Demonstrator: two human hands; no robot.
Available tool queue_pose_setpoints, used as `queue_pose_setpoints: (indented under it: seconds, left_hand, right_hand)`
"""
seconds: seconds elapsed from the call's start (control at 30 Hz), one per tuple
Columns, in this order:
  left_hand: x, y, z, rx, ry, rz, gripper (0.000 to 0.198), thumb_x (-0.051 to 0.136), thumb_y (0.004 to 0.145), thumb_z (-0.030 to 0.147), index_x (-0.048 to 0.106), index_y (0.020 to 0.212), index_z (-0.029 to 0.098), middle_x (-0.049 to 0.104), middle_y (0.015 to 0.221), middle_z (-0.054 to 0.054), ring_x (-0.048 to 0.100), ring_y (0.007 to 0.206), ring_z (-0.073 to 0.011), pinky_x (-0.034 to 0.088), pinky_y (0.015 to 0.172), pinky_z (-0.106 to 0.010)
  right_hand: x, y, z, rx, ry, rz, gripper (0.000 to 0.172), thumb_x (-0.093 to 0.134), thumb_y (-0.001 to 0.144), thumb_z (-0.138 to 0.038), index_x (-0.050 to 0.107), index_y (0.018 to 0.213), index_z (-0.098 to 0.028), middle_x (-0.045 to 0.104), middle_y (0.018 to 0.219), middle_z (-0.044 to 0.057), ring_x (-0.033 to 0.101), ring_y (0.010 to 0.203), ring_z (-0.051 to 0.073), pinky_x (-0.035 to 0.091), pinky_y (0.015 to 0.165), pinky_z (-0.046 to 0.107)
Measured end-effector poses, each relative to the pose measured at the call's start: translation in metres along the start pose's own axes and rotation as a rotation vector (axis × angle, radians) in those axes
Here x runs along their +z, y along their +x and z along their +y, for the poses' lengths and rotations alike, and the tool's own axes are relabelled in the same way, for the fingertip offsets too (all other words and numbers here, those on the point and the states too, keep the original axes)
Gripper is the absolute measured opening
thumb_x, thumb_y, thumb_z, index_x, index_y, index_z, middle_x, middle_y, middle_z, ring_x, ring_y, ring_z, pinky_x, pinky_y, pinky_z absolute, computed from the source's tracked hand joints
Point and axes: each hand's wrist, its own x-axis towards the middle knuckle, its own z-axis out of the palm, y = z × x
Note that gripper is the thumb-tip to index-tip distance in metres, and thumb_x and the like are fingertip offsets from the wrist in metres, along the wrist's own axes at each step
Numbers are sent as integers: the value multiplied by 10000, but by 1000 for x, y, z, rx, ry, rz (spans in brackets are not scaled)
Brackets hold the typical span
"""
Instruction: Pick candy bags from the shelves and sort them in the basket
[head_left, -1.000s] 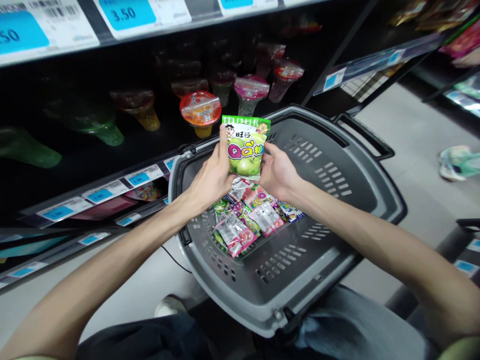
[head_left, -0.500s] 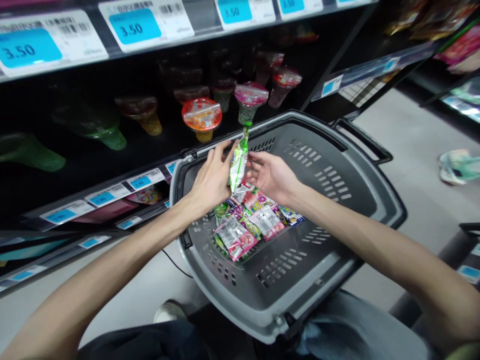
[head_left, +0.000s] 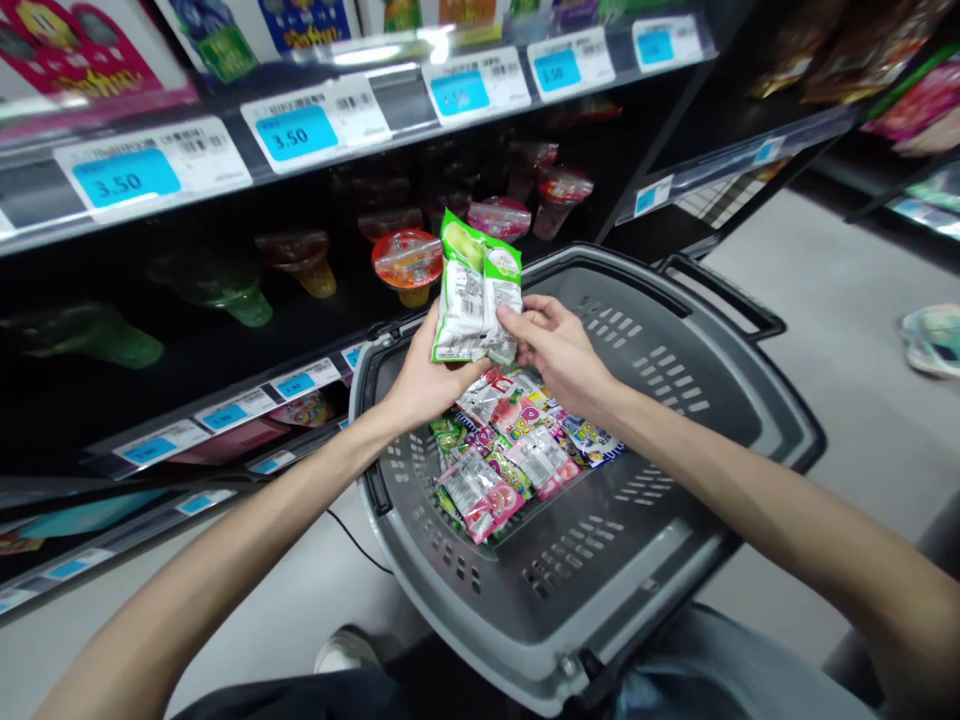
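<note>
A green-and-white packet is held above the far left part of the grey basket, its printed back turned up, and is apparently being inspected. Its lower left is gripped by the left hand; its right edge is pinched by the right hand. Other packets are piled beneath. For any lowering, both grips would need to be kept steady, then loosened.

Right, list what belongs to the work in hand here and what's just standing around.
Work in hand:
left hand and right hand, both holding
the green-and-white packet
gray basket beneath
packets lying inside it

Just around:
orange-lidded cup
price labels
boxes above the labels
</note>
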Motion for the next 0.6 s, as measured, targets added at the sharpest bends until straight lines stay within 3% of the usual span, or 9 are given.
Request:
queue_pose_setpoints:
  seconds: [0.1,0.17,0.3,0.43,0.6]
  left_hand:
    - [2,-2,5,-48,-111,-69,875,777,748,424,333,1466,196,531,1432,-150,556,1287,-288,466,1089,-473]
    - [4,-2,8,-85,-213,-108,892,800,733,391,338,1476,217,534,1436,-135,551,1294,-292,474,1084,-473]
    - [6,0,11,-200,-391,-38,683,773,787,374,481,1381,204,629,1322,-114,631,1165,-261,534,1000,-423]
    - [6,3,10,-255,-414,79,500,793,778,361,618,1197,151,693,1177,-95,669,1018,-217,565,889,-336]
    - [7,3,9,-380,-494,26,462,809,753,239,635,1161,109,722,1084,-86,685,929,-176,586,863,-321]
  right_hand:
    - [2,-2,0,18,67,-129,297,768,789,-452,657,964,-240,706,961,2,631,818,153,541,709,320]
    - [3,-3,0,-20,111,-162,248,751,804,-434,689,957,-250,721,1002,11,651,900,189,555,797,379]
    - [6,-6,2,-126,129,-67,245,762,795,-415,707,978,-263,733,1022,4,664,959,196,555,861,396]
    - [6,-5,1,-143,129,62,316,744,785,-512,716,920,-228,738,985,19,677,973,203,569,822,354]
    - [2,0,-3,-223,106,121,325,741,786,-535,738,893,-228,741,913,22,690,961,207,577,785,334]
